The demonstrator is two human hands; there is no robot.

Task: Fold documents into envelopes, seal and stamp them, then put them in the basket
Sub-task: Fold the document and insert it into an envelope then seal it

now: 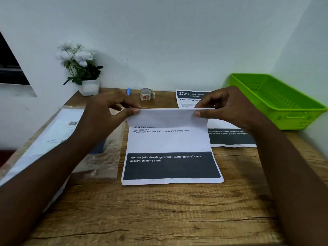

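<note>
Folding the top of the sheet over, both hands on the far edge.

My left hand [113, 110] pinches the far-left corner of the document [170, 148] and my right hand [225, 109] pinches the far-right corner, the top part curled toward me while the dark printed band lies flat on the wooden table [159, 210]. A second printed sheet [230, 137] lies under it, poking out to the right and far side. The green basket [276, 102] sits at the far right. To my left rests a clear plastic packet [58, 135], envelopes I think, though it's blurry. Along the far edge: a roll of stamps [146, 94], a blue pen [128, 91], and a white flower pot [88, 87].
</note>
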